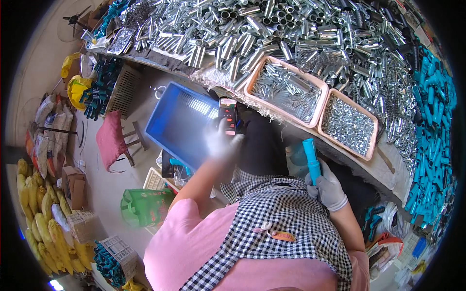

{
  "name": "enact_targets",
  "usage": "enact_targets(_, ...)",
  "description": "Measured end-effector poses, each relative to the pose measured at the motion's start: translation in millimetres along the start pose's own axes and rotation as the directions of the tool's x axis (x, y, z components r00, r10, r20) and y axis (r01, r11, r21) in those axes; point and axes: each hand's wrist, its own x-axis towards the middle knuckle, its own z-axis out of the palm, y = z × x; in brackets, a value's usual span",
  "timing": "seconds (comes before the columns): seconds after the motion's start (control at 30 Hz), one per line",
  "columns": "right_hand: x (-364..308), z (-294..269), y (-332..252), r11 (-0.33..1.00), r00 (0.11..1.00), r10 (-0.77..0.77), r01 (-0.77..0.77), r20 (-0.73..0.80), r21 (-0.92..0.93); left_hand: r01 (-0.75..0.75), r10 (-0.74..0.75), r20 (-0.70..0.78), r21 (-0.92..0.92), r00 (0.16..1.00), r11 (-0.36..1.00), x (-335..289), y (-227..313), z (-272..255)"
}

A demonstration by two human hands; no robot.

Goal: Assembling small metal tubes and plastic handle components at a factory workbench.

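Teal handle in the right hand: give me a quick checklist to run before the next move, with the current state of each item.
1. Right hand has a firm hold on the teal handle: ok, gloved fingers wrap its lower end and it stands upright.
2. Left hand free: not ok, it is raised at the phone and blurred.
3. Whether the left hand grips the phone or only touches it: cannot tell.
4. Small metal parts within reach: ok, both pink trays on the bench edge are filled.
5. Blue crate has room: ok, its floor shows bare.
6. More teal handles available: ok, a pile lies on the bench's right side.
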Motion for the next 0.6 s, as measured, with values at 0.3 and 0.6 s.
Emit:
enact_targets(0.3, 15.9, 4.7, 4.5, 0.967, 0.995, 0.071, -0.084, 0.065, 0.241, -0.089, 0.072, 0.086, 0.212, 0.994, 0.973, -1.6, -55.5, 36.8)
enact_targets(0.6, 18.5, 4.2, 2.4, 0.938, 0.988, 0.115, -0.143, 0.106, 0.315, 0.12, -0.175, -0.242, -0.225, 0.954, 0.967, 10.0, -56.7, 22.7)
